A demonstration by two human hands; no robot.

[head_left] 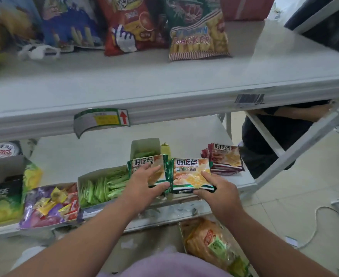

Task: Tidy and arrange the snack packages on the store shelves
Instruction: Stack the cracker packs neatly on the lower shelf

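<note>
At the lower left of the frame a dark and green bag (1, 198) stands on the lower shelf (184, 132), a smooth pale painted surface. Beside it lies a glossy purple pack (48, 204) of small square wrapped sweets, then an open grey card box (102, 186) filled with thin, shiny green sachets. In mid frame the left hand (144, 180) grips a flat, glossy green-edged packet (147, 168), fingers spread on its face and thumb curled round its near edge. Touching it on the right, a second matching packet (191, 174) is pinched at its crinkled lower right corner by the right hand (217, 189). Both sit near the lower shelf's front edge. Just beyond, a stack of flat red-edged packets (224, 158) lies toward the shelf's right end. On the upper shelf (164, 80), puffy foil bags stand upright: blue (70, 23), red (130, 25), and a green and yellow cracker bag (196, 31).
</note>
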